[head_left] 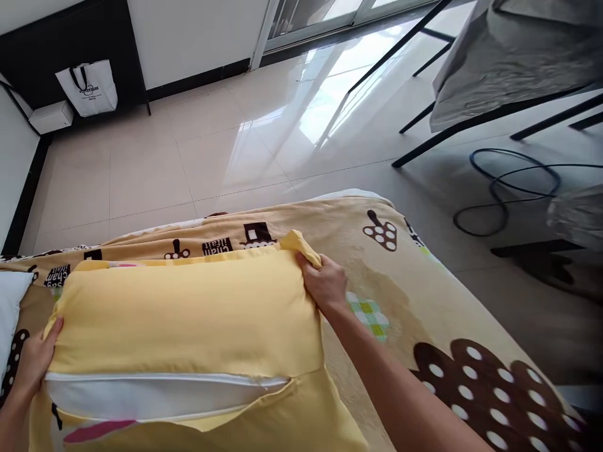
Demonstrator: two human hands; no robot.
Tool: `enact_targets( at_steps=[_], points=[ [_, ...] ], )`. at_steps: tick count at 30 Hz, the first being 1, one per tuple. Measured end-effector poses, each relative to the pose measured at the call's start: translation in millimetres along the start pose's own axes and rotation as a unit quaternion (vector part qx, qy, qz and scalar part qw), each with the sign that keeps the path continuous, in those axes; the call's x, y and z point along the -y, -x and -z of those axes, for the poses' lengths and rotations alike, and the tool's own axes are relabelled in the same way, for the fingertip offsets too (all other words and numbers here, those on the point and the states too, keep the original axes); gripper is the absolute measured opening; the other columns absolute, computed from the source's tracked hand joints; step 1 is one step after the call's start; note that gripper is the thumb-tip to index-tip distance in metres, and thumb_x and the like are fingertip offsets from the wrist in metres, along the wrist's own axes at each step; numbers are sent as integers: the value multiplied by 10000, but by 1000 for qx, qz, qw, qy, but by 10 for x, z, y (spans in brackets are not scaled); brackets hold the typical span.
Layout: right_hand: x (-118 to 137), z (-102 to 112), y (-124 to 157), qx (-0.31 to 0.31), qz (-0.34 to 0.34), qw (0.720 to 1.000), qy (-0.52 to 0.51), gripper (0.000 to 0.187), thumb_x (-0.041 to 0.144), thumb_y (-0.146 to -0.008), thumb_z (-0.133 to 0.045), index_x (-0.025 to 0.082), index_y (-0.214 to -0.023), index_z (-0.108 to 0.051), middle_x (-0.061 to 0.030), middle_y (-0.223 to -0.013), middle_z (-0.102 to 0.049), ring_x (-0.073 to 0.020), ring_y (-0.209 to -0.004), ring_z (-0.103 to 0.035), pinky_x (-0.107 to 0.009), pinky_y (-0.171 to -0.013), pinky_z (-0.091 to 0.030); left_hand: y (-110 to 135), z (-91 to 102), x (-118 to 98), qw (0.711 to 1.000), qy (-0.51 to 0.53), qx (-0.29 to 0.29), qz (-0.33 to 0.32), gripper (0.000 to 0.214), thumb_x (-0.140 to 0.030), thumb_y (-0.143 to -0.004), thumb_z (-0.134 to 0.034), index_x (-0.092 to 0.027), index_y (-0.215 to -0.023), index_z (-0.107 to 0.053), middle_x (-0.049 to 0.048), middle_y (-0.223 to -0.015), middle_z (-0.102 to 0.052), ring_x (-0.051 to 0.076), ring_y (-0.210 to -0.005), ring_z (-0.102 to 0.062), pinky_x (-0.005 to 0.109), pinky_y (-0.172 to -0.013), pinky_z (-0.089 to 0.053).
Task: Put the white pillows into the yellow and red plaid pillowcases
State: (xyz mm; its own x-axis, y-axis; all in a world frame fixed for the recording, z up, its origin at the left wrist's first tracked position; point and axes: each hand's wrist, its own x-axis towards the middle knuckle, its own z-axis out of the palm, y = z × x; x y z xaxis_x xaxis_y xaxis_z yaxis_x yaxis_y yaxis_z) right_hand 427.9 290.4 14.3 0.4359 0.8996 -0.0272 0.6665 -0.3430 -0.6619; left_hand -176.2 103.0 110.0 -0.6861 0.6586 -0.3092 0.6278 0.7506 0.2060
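A yellow pillowcase (188,314) lies before me on the bed, bulging with the white pillow (155,397) inside it. The white pillow shows through a long zip opening across the near half, and part of a pink print is visible below it. My right hand (325,282) grips the far right corner, with its fingers closed round the bunched yellow cloth. At the left edge of the pillowcase is my left hand (38,358), thumb on top of the cloth and the other fingers mostly hidden underneath.
A tan patterned blanket (396,276) covers the bed. Part of another white pillow (12,301) shows at the far left. Beyond the bed are a tiled floor (141,176), a white bag (89,88), a white box (51,117), a covered black-legged table (494,75) and a coiled cable (506,188).
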Motion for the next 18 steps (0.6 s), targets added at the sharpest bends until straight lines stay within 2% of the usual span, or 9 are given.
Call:
enact_targets(
  at_steps=[1, 3, 5, 6, 9, 11, 12, 14, 18],
  points=[
    [28, -6, 29, -4, 18, 999, 30, 397, 557, -830, -485, 205, -772, -660, -117, -628, -636, -243, -589, -585, -351, -561, -428, 79, -26, 19, 999, -29, 11, -4, 644, -673, -798, -415, -114, -878, -727, 161, -800, -744, 366, -872, -695, 427, -723, -544],
    [217, -93, 269, -11, 76, 995, 70, 442, 530, -847, -490, 155, -993, -672, -189, -864, -697, -298, -795, -656, -404, -700, -477, 249, -160, -100, 992, -95, -40, -70, 591, -566, -847, -377, -113, -1054, -696, 187, -1000, -741, 378, -1041, -656, 507, -917, -483],
    [542, -278, 732, 18, 159, 985, 68, 497, 486, -884, -477, 145, -1225, -600, -222, -1186, -652, -328, -1095, -616, -458, -891, -462, 452, -395, -442, 969, -110, -109, -193, 547, -454, -900, -342, -144, -1278, -589, 174, -1305, -631, 334, -1265, -539, 531, -1088, -349],
    [718, -398, 1005, 65, 226, 971, 52, 507, 449, -922, -442, 158, -1327, -537, -206, -1300, -606, -308, -1215, -559, -461, -975, -431, 558, -544, -673, 951, -101, -124, -263, 537, -413, -928, -320, -177, -1368, -516, 142, -1432, -535, 291, -1360, -452, 511, -1143, -286],
    [1035, -736, 1644, 256, 385, 886, 43, 529, 471, -957, -425, 268, -1446, -442, -101, -1490, -470, -239, -1385, -411, -442, -1125, -322, 766, -1040, -1308, 899, -94, -18, -428, 523, -368, -978, -286, -289, -1489, -365, 45, -1568, -364, 212, -1471, -277, 473, -1202, -194],
    [928, -835, 1696, 294, 359, 881, 89, 545, 492, -962, -405, 254, -1450, -448, -100, -1530, -409, -248, -1427, -347, -480, -1162, -261, 693, -1290, -1412, 882, -105, 45, -457, 525, -424, -978, -320, -304, -1486, -376, 41, -1562, -375, 212, -1465, -289, 473, -1207, -187],
    [788, -833, 1601, 294, 320, 892, 121, 559, 501, -963, -390, 241, -1456, -443, -103, -1545, -380, -257, -1444, -316, -508, -1174, -226, 580, -1355, -1328, 898, -108, 38, -425, 537, -457, -970, -335, -288, -1476, -397, 57, -1558, -381, 231, -1466, -285, 496, -1208, -172],
    [441, -748, 1273, 290, 234, 912, 173, 590, 530, -958, -365, 252, -1476, -409, -86, -1572, -326, -263, -1465, -266, -550, -1184, -172, 243, -1352, -940, 951, -100, -12, -292, 567, -512, -951, -341, -258, -1447, -447, 87, -1557, -379, 280, -1476, -255, 566, -1197, -141],
    [55, -493, 753, 348, 147, 911, 166, 623, 555, -934, -348, 284, -1494, -365, -49, -1584, -307, -238, -1473, -246, -541, -1182, -193, -381, -1046, 86, 983, -26, 107, -149, 674, -569, -916, -284, -174, -1437, -449, 120, -1491, -472, 250, -1417, -384, 433, -1153, -332]
  ],
)
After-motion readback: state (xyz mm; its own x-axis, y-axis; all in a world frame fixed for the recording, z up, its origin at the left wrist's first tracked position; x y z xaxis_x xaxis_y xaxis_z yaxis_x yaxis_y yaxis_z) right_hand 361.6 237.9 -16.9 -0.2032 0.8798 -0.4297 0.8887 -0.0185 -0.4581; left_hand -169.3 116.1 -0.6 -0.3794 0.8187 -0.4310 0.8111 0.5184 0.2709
